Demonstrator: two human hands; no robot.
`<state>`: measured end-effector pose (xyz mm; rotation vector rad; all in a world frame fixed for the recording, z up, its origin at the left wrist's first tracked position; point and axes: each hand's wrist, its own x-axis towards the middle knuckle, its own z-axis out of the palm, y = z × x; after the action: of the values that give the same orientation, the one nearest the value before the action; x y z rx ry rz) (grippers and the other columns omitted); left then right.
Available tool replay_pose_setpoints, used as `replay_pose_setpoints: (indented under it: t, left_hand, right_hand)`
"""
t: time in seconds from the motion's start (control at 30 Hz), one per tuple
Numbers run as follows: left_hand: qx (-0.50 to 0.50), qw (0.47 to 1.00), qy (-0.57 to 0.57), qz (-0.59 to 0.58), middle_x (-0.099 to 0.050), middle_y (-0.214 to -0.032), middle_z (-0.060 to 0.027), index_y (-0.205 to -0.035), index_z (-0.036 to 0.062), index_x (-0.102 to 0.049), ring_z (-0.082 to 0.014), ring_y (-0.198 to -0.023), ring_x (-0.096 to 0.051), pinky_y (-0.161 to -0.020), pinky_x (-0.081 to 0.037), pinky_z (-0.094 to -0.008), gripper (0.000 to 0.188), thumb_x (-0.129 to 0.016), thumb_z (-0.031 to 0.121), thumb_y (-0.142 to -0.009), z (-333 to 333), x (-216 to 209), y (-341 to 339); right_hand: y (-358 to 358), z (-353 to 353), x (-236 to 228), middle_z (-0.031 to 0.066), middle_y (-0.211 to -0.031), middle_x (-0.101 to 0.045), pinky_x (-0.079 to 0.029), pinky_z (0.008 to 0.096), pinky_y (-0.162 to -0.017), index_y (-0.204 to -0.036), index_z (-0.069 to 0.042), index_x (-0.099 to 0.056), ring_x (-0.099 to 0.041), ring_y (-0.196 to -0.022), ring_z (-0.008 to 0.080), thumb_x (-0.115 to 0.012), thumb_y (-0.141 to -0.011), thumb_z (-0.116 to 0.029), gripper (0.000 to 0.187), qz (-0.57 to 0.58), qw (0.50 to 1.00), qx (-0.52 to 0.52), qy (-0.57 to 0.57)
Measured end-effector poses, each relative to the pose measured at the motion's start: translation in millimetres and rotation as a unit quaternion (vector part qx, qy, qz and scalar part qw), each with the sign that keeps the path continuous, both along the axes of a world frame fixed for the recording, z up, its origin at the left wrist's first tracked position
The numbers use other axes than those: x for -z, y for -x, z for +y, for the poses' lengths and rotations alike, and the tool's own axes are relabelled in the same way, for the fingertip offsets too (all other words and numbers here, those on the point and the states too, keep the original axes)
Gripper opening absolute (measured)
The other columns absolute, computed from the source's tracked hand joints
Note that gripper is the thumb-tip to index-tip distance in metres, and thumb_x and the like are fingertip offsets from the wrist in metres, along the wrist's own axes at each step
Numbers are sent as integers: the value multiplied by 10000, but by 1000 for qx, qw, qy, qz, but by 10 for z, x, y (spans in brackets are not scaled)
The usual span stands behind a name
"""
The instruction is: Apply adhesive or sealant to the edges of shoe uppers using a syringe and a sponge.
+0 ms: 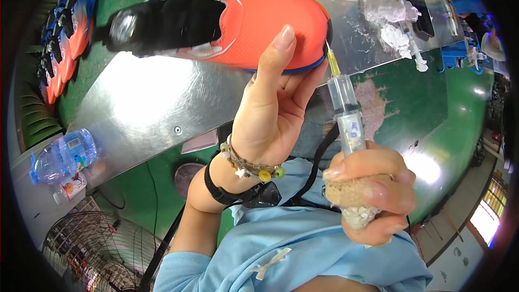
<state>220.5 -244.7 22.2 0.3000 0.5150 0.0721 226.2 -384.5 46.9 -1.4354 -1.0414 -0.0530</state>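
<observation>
Above a shiny metal surface, the left hand grips an orange shoe by its toe while the right hand, clenched round a syringe and crumbly sponge, apparently positions the needle at the sole seam, calling for steady aim.

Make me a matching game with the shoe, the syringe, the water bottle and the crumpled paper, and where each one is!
Things:
1. orange shoe
2. syringe
3. plastic water bottle
4. crumpled white paper

Places:
A. lying at the left edge, low down
B. on the metal sheet, upper right
C. held up by the left hand
D. gripped in the right hand, needle at the shoe's toe

Pairs: 1-C, 2-D, 3-A, 4-B
</observation>
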Motion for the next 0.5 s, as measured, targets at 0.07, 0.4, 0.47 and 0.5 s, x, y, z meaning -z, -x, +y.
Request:
replay_pose_setpoints:
  t: [0.07, 0.4, 0.47, 0.5]
  left_hand:
    - [7, 1000, -10, 13, -579, -1010, -4, -1035, 75, -533, -106, -935, -561, -876, -459, -262, 313, -609, 270, -803, 27, -59, 23]
    - [13, 998, -45, 37, -589, -998, -6, -1040, 75, -535, -85, -904, -568, -796, -483, -210, 355, -610, 322, -797, 66, -165, 32]
    - [18, 998, -40, 34, -589, -1002, -7, -1041, 75, -536, -85, -903, -569, -796, -484, -210, 356, -609, 324, -798, 59, -131, 18]
    - [21, 999, -34, 33, -589, -1005, -8, -1043, 76, -536, -85, -902, -570, -796, -484, -211, 357, -608, 325, -798, 57, -117, 10]
  right_hand:
    - [-6, 28, 41, 215, -753, -554, -410, 267, -366, -1084, -59, -476, -460, -415, 171, -230, -915, -388, 445, -5, 1000, -2, -11]
    - [79, 89, 176, 107, -731, -588, -378, 218, -341, -896, -30, -647, -458, -393, 120, -320, -916, -289, 418, -22, 996, 56, -73]
    - [74, 60, 202, 111, -740, -590, -380, 218, -347, -890, -23, -645, -460, -398, 122, -336, -910, -283, 405, -19, 996, 52, -71]
    - [66, 45, 204, 114, -749, -593, -382, 218, -353, -884, -15, -644, -463, -403, 123, -353, -904, -277, 392, -13, 996, 46, -69]
